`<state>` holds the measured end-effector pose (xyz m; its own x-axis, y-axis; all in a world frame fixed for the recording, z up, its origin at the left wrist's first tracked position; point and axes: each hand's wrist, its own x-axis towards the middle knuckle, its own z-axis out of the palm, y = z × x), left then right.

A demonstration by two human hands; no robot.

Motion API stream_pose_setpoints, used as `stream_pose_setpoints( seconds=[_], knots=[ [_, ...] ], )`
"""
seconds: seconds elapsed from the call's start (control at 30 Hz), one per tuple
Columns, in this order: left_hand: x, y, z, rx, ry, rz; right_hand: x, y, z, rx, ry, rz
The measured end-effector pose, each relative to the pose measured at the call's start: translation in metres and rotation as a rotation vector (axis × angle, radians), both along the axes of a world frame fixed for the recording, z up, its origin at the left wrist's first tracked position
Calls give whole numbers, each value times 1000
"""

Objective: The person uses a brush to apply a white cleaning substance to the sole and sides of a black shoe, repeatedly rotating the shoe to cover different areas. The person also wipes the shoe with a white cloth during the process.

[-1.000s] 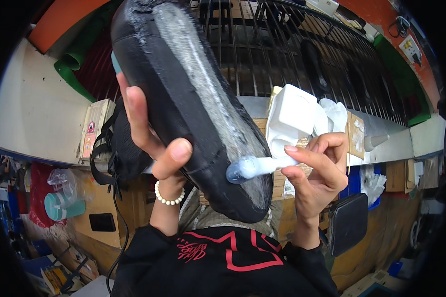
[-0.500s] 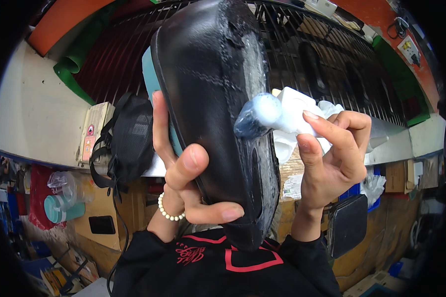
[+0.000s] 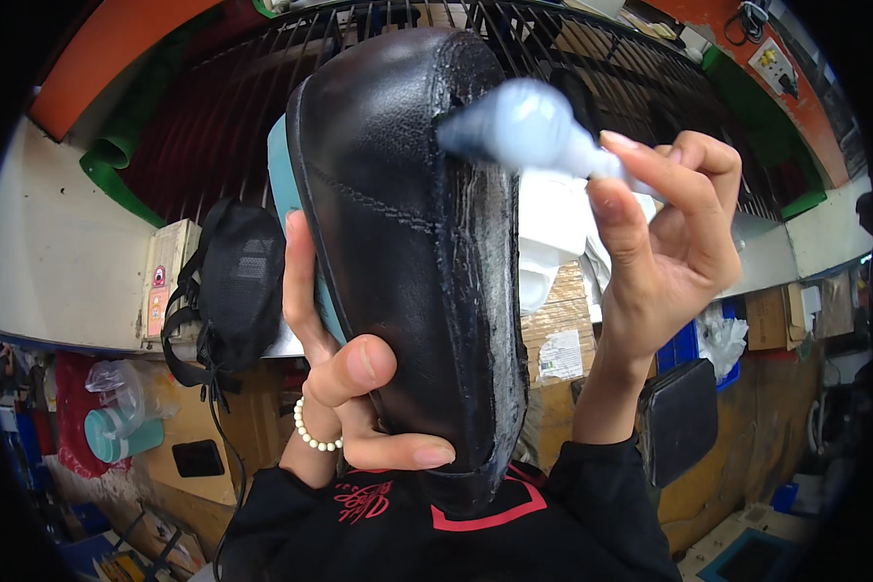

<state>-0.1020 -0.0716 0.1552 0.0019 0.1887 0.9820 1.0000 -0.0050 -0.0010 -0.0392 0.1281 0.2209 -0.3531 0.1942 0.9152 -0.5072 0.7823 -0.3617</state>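
Note:
My left hand (image 3: 351, 372) grips a black leather shoe upper (image 3: 383, 262) from its left side. A light blue shoe last (image 3: 283, 179) shows along the far left of the upper. The upper stands on end, its folded edge to the right marked by a rough whitish strip (image 3: 495, 281). My right hand (image 3: 674, 238) pinches the pale handle of a small brush (image 3: 533, 126) between thumb and fingers. Its dark tip, smeared by motion, lies over the top of that edge; whether it touches cannot be made out.
Behind the shoe runs a rack of dark metal bars (image 3: 378, 19). A black bag (image 3: 238, 281) lies at the left, near a cream box (image 3: 170, 267). A phone (image 3: 198, 458) and a teal cup (image 3: 121, 436) sit lower left. A black flat pad (image 3: 681, 422) is at the right.
My right hand has carried the brush up along the edge, from the middle of the upper to near its top. The shoe has shifted slightly left and down in view.

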Motion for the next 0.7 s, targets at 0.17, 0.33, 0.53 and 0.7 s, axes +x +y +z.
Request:
stream_pose_setpoints(
  seconds=[0.17,0.33,0.53,0.7],
  knots=[
    [0,1,0,-15,-9,1,2,17,-7,13,-109,223],
    [0,0,0,-24,-34,2,10,22,-15,17,-177,259],
    [2,-3,-1,-12,-117,12,14,24,-24,56,-165,300],
    [3,-4,-2,6,-217,23,14,25,-30,77,-118,399]
  ],
)
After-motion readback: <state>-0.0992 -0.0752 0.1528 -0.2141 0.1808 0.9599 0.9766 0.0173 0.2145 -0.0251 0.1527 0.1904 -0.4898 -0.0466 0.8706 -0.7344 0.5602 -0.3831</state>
